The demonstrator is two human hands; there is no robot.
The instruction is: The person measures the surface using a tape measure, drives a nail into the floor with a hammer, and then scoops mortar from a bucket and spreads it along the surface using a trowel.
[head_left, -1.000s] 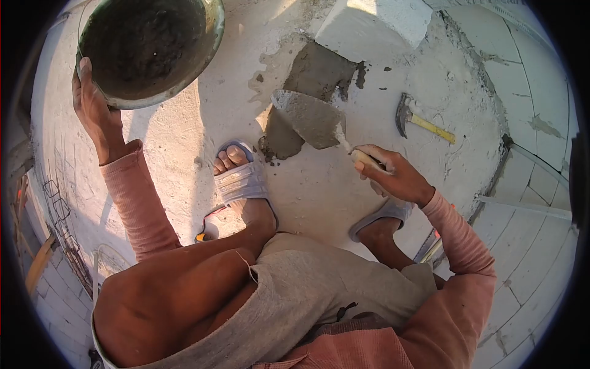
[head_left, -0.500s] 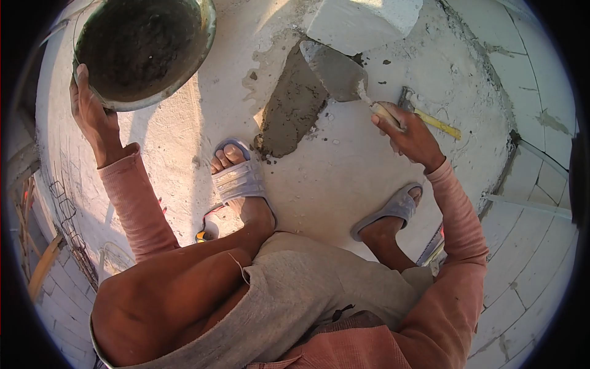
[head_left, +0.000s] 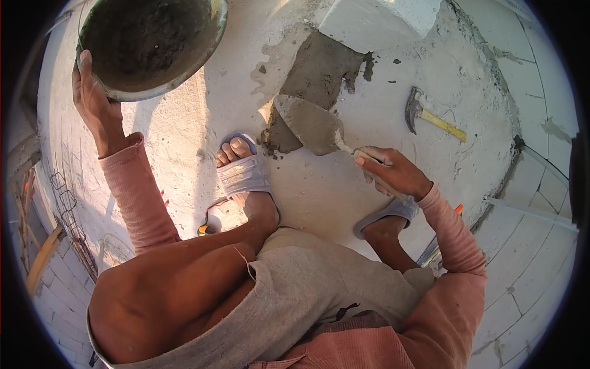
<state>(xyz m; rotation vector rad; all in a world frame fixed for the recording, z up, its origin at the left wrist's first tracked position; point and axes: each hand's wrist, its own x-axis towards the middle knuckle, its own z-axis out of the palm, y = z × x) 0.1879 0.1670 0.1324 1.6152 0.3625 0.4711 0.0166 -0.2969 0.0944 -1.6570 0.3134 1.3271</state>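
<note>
My left hand (head_left: 97,104) grips the near left rim of a round bucket (head_left: 157,89), which is tilted toward me with dark wet mortar (head_left: 153,43) inside. In my right hand (head_left: 393,171) is the handle of a trowel (head_left: 310,125), fingers wrapped round it. The trowel's blade lies flat over the near part of a bed of grey mortar (head_left: 319,64) spread on the floor, hiding some of it. At the far end of that mortar sits a white block (head_left: 378,24).
A hammer (head_left: 437,119) with a yellow handle lies on the floor to the right. My sandalled feet (head_left: 243,169) flank the work spot. Near my left foot is a small yellow and black tape measure (head_left: 206,230). A block wall (head_left: 522,240) runs along the right.
My right hand has drawn the trowel back toward me, from beside the white block to the near end of the mortar. The hammer's head is now uncovered. My left hand still holds the bucket.
</note>
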